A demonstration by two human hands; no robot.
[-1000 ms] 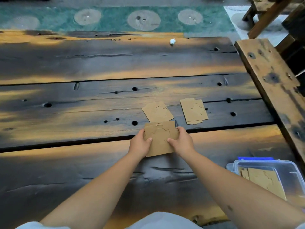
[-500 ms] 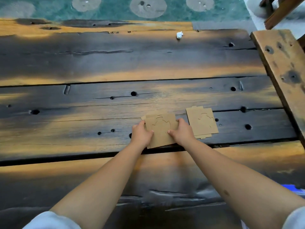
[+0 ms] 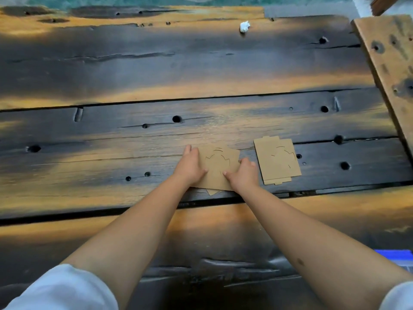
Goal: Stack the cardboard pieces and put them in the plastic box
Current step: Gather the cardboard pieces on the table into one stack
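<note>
1. blue edge of the plastic box (image 3: 394, 253) is peeking in nearest, at lower right.
2. left hand (image 3: 190, 166) and right hand (image 3: 244, 174) are pinching the cardboard stack (image 3: 220, 166) on the worktop (image 3: 111, 142), fingers narrow on its sides.
3. second cardboard pile (image 3: 277, 161) is lying just right of the right hand, long axis pointing away.

Dark scorched plank table (image 3: 156, 63), green patterned floor (image 3: 111, 0) beyond.

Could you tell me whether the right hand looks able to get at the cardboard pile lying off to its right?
Probably yes: the right hand rests just beside that cardboard pile, with only bare table between them, though it first has to let go of the held cardboard stack.
</note>
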